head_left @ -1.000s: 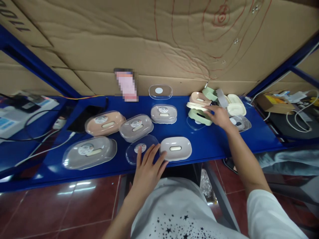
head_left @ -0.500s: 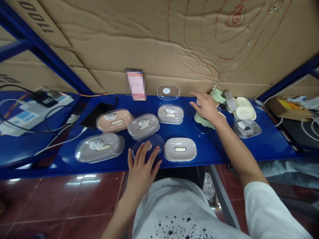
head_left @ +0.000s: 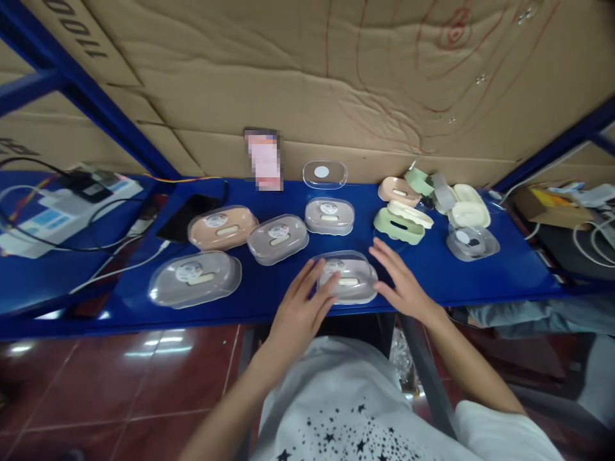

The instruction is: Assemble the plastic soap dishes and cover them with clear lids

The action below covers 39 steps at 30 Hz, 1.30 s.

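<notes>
- Container (head_left: 362, 292), pale smooth plastic, rounded oval, sat near the front edge of the blue worktop (head_left: 464, 280), between both hands.
- Clear lid (head_left: 356, 255) lay over it: thin, glossy, round-cornered. Cream bar (head_left: 352, 282) showed through at the middle.
- Left hand (head_left: 300, 304) was spread wide, fingers over the lid's left side. Couldn't tell if they pressed on it.
- Right hand (head_left: 402, 285) was wide too, thumb by the lid's right end, fingers off the back right corner. Thumb contact couldn't be told.
- Peach container (head_left: 240, 234), same rounded shape under a shiny clear cover, was left of centre.
- Grey containers stood around it: one front left (head_left: 221, 293), one just right of the peach one (head_left: 291, 248), one further back (head_left: 321, 225). All were covered, each with a round printed label and cream bar.
- Loose clear cover (head_left: 337, 178) leaned at the cardboard wall (head_left: 225, 83), white round sticker on it. Wall was creased, matte, with red curved lines.
- Green piece (head_left: 384, 224), wavy-edged with a dark slot, was right of centre, cream piece (head_left: 413, 214) overlapping it.
- Cream trays (head_left: 473, 212), shallow and rounded, lay further right, transparent box (head_left: 485, 244) just in front.
</notes>
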Each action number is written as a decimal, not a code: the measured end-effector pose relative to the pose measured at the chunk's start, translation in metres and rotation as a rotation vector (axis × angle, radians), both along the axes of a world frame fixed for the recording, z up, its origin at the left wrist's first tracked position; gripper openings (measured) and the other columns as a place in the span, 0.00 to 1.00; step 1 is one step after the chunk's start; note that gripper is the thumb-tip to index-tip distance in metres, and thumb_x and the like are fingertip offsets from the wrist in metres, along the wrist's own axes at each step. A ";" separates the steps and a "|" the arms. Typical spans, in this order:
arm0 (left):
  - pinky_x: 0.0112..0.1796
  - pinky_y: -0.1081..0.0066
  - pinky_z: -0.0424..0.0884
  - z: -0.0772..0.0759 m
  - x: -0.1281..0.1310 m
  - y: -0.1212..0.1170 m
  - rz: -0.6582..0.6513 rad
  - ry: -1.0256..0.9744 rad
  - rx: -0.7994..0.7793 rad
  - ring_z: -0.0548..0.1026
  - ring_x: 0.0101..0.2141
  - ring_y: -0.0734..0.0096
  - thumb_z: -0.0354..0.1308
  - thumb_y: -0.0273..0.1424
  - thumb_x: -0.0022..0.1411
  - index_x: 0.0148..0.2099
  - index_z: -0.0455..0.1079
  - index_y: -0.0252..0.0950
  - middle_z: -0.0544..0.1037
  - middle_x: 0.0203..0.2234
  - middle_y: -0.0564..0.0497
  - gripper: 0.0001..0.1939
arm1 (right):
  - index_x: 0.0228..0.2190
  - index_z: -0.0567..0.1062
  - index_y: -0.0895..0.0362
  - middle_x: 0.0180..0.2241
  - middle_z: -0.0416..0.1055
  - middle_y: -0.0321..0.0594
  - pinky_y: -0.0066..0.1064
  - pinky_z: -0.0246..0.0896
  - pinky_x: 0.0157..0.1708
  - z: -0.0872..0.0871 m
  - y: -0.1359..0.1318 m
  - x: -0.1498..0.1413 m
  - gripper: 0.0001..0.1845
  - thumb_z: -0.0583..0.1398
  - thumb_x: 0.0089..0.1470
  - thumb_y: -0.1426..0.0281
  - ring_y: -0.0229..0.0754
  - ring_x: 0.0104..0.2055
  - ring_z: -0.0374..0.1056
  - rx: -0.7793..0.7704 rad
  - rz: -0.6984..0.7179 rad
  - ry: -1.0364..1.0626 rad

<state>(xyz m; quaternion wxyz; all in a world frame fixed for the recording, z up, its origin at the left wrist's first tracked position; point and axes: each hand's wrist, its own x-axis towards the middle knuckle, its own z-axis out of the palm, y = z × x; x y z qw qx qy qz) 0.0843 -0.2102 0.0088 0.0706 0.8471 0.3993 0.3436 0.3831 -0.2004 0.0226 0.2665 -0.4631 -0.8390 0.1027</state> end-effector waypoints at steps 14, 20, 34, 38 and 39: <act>0.65 0.48 0.74 -0.021 0.008 0.006 -0.090 0.123 0.101 0.66 0.72 0.50 0.63 0.31 0.74 0.72 0.67 0.45 0.71 0.70 0.40 0.27 | 0.76 0.57 0.46 0.75 0.59 0.48 0.55 0.63 0.72 -0.023 -0.013 -0.007 0.38 0.63 0.71 0.63 0.55 0.78 0.52 0.057 0.130 -0.100; 0.65 0.50 0.73 -0.022 0.004 0.015 -0.069 0.129 0.146 0.66 0.72 0.50 0.61 0.29 0.75 0.73 0.65 0.46 0.71 0.70 0.41 0.28 | 0.78 0.47 0.47 0.77 0.53 0.50 0.55 0.60 0.74 -0.026 -0.010 -0.025 0.41 0.59 0.73 0.65 0.55 0.80 0.48 0.118 0.096 -0.169; 0.68 0.41 0.64 -0.026 -0.027 -0.028 0.270 -0.002 0.275 0.67 0.70 0.45 0.66 0.19 0.65 0.70 0.68 0.47 0.67 0.70 0.39 0.35 | 0.48 0.82 0.52 0.48 0.82 0.47 0.47 0.69 0.48 -0.017 -0.008 0.026 0.14 0.57 0.74 0.63 0.54 0.51 0.76 0.123 -0.325 -0.131; 0.62 0.52 0.73 -0.022 0.018 -0.034 -0.010 0.069 0.181 0.71 0.66 0.48 0.63 0.23 0.69 0.69 0.69 0.42 0.71 0.67 0.37 0.28 | 0.64 0.74 0.48 0.57 0.80 0.42 0.45 0.70 0.54 0.006 -0.021 -0.001 0.20 0.56 0.75 0.66 0.49 0.56 0.76 0.050 -0.051 -0.043; 0.62 0.50 0.73 -0.021 0.029 -0.031 -0.037 0.120 0.144 0.70 0.68 0.45 0.63 0.26 0.71 0.70 0.68 0.41 0.69 0.69 0.36 0.27 | 0.66 0.72 0.46 0.59 0.79 0.41 0.45 0.69 0.56 0.009 -0.021 -0.004 0.22 0.56 0.75 0.67 0.49 0.58 0.76 0.060 -0.033 -0.034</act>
